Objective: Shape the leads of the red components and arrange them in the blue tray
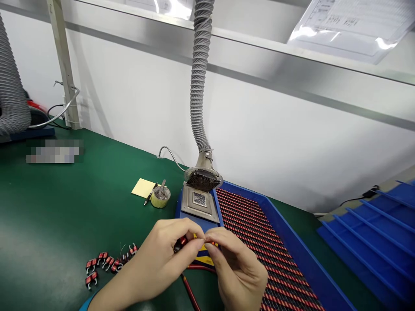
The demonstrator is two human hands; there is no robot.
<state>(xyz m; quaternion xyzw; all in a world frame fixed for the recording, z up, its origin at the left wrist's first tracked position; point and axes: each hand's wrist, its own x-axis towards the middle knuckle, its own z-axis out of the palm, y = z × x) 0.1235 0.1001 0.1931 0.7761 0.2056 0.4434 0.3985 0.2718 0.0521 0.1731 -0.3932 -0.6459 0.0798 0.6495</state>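
The left hand (168, 252) and the right hand (241, 268) were together at the fingertips, raised in front of the blue unit (202, 223). The left thumb and fingers were curled around a red-and-black part (182, 240), partly hidden by them, while the right thumb and forefinger pinched a small reddish piece (212, 243); whether it belonged to the same part could not be told. Behind the hands, a metal plate (187, 205) topped the unit, with a square silvery opening (199, 199), and a round hood (204, 179) on a ribbed grey hose (199, 82) hung just above its far end. To the left, loose red-and-black pieces (91, 280) with metal legs lay in a cluster on the green tabletop (113, 211), near the left forearm. Farther back, a yellow paper (142, 188), a pen (149, 196) and a round yellow tub (160, 200) sat close together. To the right of the unit, a blue tray (319, 270) held many rows of red-and-black pieces, and a ribbed blue panel (372, 242) stood at the far right. A red cable (190, 293) ran below the hands.
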